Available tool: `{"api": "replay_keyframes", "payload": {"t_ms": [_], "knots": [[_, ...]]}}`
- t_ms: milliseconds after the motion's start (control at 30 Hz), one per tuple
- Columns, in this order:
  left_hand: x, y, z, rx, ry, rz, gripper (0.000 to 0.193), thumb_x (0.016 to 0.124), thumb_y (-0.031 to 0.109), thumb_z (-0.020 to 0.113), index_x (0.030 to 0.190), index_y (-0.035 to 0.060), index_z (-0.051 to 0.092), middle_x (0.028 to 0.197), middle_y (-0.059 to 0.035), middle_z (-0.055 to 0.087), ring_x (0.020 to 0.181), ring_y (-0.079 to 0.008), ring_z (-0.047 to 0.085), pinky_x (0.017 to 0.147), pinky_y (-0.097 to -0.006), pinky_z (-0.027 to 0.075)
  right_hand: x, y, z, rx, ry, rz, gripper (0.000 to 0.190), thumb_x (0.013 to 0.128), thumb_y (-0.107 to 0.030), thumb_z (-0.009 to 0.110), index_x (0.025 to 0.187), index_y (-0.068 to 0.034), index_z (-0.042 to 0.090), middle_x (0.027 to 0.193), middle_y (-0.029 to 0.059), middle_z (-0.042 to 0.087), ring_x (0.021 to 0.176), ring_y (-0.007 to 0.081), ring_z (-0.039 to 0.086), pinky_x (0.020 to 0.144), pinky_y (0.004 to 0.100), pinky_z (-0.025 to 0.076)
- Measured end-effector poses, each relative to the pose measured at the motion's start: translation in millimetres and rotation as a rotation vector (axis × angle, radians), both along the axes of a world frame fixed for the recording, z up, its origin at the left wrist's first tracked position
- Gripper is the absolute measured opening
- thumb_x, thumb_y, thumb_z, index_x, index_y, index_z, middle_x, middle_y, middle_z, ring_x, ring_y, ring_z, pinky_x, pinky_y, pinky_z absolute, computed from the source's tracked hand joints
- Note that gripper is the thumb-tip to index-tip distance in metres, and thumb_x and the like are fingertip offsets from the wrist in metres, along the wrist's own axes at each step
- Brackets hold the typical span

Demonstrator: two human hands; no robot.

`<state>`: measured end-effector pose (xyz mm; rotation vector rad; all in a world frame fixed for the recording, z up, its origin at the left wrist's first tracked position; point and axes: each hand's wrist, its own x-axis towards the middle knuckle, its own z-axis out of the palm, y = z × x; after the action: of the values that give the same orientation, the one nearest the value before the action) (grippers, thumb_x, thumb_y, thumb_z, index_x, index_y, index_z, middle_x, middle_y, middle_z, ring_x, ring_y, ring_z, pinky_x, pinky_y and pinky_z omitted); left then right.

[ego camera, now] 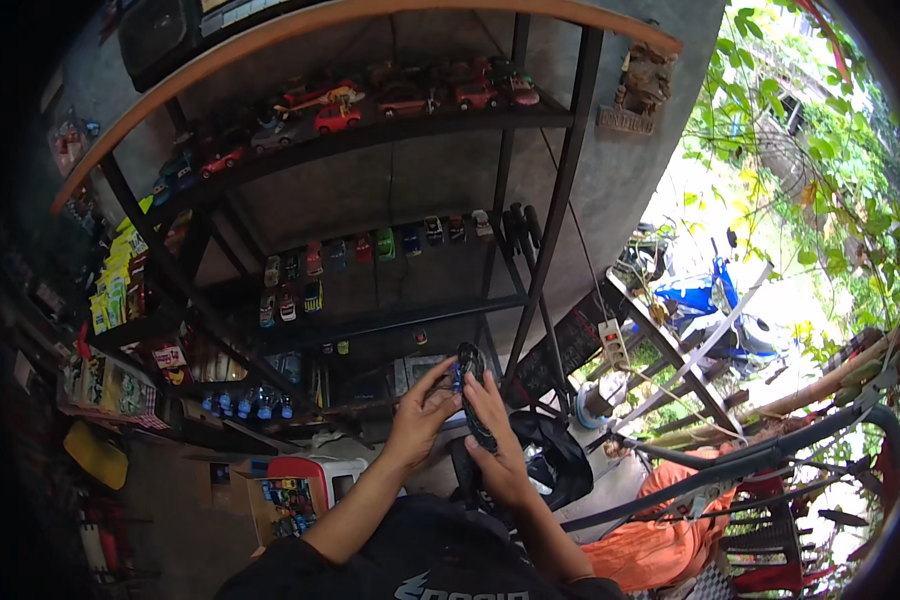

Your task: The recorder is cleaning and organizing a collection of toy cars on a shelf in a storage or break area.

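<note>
Both hands are raised at chest height in front of a black metal shelf rack (pixel 420 319). My right hand (pixel 501 450) holds a long, dark object (pixel 471 360) upright; its surface looks ridged or coiled, and I cannot tell exactly what it is. Close against its left side, the fingers of my left hand (pixel 420 424) pinch a small blue item (pixel 456 377), perhaps a toy car, mostly hidden by fingers. Toy cars stand on the middle shelf, among them a green toy car (pixel 385 244) and a red toy car (pixel 363 247).
More toy cars, including a red one (pixel 337 118), crowd the upper shelf. Below left, a cardboard box (pixel 246 495) holds several toy cars beside a red and white stool (pixel 300 466). A black bag (pixel 570 465) lies right of my hands. A power strip (pixel 613 345) hangs farther right.
</note>
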<state>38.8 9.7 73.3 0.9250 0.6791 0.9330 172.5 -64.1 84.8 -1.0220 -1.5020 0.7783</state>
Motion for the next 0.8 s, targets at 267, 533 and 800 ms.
{"api": "replay_keyframes", "payload": {"t_ms": [267, 533, 800], "knots": [[-30, 10, -4, 0.005, -0.158, -0.181, 0.057, 0.091, -0.002, 0.055, 0.143, -0.0058, 0.030, 0.134, -0.0138, 0.048, 0.123, -0.0175, 0.048, 0.103, -0.0288, 0.038, -24, 23, 14, -0.021, 0.009, -0.009, 0.057, 0.087, -0.009, 0.052, 0.142, -0.002, 0.038, 0.151, 0.0169, 0.032, 0.144, 0.0348, 0.016, 0.116, 0.0429, 0.013], [-91, 45, -1, -0.007, -0.272, 0.050, 0.045, 0.093, 0.000, 0.054, 0.136, -0.0046, 0.041, 0.129, -0.0134, 0.053, 0.120, -0.0193, 0.051, 0.103, -0.0310, 0.040, -102, 39, 0, 0.005, -0.230, -0.063, 0.065, 0.087, -0.004, 0.054, 0.146, -0.002, 0.028, 0.156, 0.0188, 0.017, 0.145, 0.0382, 0.005, 0.115, 0.0446, 0.012], [-141, 51, -30, 0.116, -0.096, -0.178, 0.045, 0.092, -0.002, 0.053, 0.135, -0.0046, 0.042, 0.128, -0.0100, 0.053, 0.119, -0.0160, 0.050, 0.101, -0.0283, 0.040, -138, 65, 12, 0.070, -0.287, -0.197, 0.066, 0.080, -0.002, 0.056, 0.143, -0.001, 0.035, 0.151, 0.0195, 0.028, 0.143, 0.0362, 0.019, 0.115, 0.0453, 0.015]]}}
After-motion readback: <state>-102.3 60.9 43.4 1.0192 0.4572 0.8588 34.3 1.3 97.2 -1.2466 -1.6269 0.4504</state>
